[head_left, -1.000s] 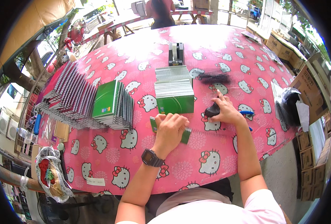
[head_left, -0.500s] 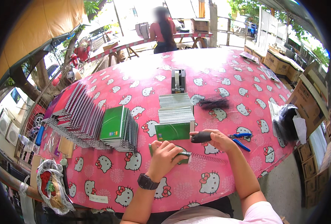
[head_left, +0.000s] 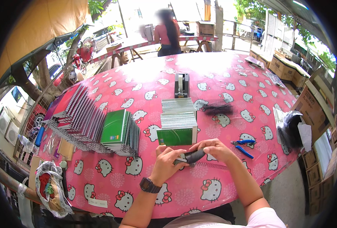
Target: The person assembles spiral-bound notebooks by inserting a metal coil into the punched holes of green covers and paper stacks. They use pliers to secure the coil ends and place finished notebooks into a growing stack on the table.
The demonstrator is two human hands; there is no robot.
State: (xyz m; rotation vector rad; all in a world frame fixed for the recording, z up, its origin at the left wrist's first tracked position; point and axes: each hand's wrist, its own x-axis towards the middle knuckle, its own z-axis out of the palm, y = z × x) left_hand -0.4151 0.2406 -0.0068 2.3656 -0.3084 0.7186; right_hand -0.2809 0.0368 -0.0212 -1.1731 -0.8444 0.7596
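Observation:
My left hand (head_left: 165, 163) is closed on a small notebook (head_left: 180, 159), mostly hidden under the fingers. My right hand (head_left: 216, 150) grips a dark, rounded cylindrical tool (head_left: 194, 156), whose tip meets the notebook's right end. From that same end a thin spiral binding coil (head_left: 211, 166) stretches to the right, low over the table. Just beyond my hands stands a row of notebooks (head_left: 176, 136) with a green cover facing me. Blue-handled pliers (head_left: 245, 142) lie to the right of my right hand.
Bound green notebooks (head_left: 114, 129) and red ones (head_left: 67, 102) are stacked at the left. A tape dispenser (head_left: 182, 85) sits behind the middle row. Loose black coils (head_left: 218, 108) lie right of it. Cardboard boxes (head_left: 309, 110) line the right side. A person (head_left: 167, 34) is at a far table.
My right hand has moved left and down, bringing the dark tool against the notebook's end by the coil. My left hand stays on the notebook.

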